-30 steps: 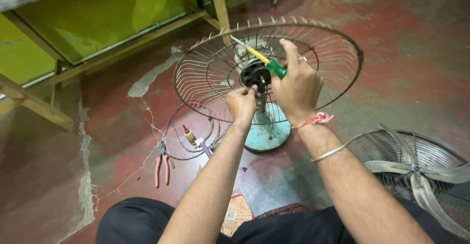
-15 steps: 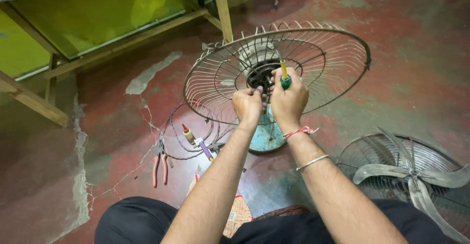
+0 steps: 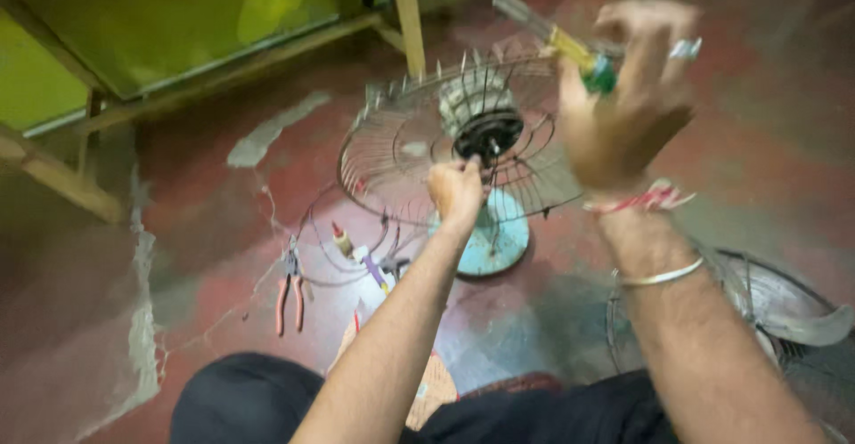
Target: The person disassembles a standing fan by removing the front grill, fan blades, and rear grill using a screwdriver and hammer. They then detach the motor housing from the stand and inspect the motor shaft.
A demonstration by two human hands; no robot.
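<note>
The left hand (image 3: pixel 456 190) is clenched on the fan's rear wire guard (image 3: pixel 401 154) beside the motor hub (image 3: pixel 487 134) — blade assembly (image 3: pixel 788 306) already off — while the right hand (image 3: pixel 623 110), lifted above, pinches a green-and-yellow screwdriver (image 3: pixel 574 50).

Light: dim, warm indoor; brightest on yellow-green panel (image 3: pixel 178 25), upper left of the frame.
Glare: pale sheen on wet-looking red floor (image 3: pixel 499 337), lower centre.
Shadows: soft, deep under wooden bench (image 3: pixel 53 172), left.
Blur: heavy motion smear on right hand (image 3: pixel 623 105) and screwdriver (image 3: pixel 570 48), upper right.
Focus: fan guard (image 3: pixel 401 154) wires soft; left hand (image 3: pixel 456 190) slightly clearer.
Edges: lower right corner murky.
</note>
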